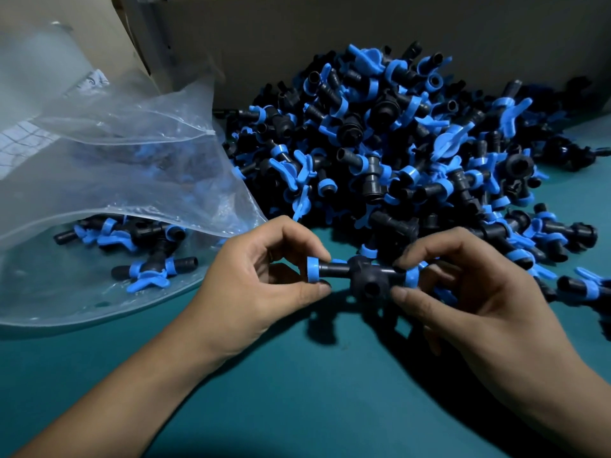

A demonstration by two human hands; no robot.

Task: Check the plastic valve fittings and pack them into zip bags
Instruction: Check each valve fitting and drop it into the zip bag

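Just in front of the pile of fittings, low over the teal bench, I see both hands holding one valve fitting between them. Left hand: thumb and curled fingers pinching the fitting's left end, at the blue collar. Right hand: fingertips and thumb pinching the opposite end, by a second blue ring. Fitting lies crosswise, dark grey body, round hub in the middle with a port facing me; it casts a shadow on the bench beneath it. Whether it touches the bench I cannot tell. Pile itself: a large heap of the same black-and-blue parts, many with blue wing handles, spreading to the right past the right hand. Left of the pile, a clear zip bag lies on the bench with its mouth open towards the pile; several fittings already sit inside it, seen through the plastic. Behind the pile stands a grey cardboard wall, flush against the heap's far side. Both forearms reach in from the near edge of the bench, towards the pile.
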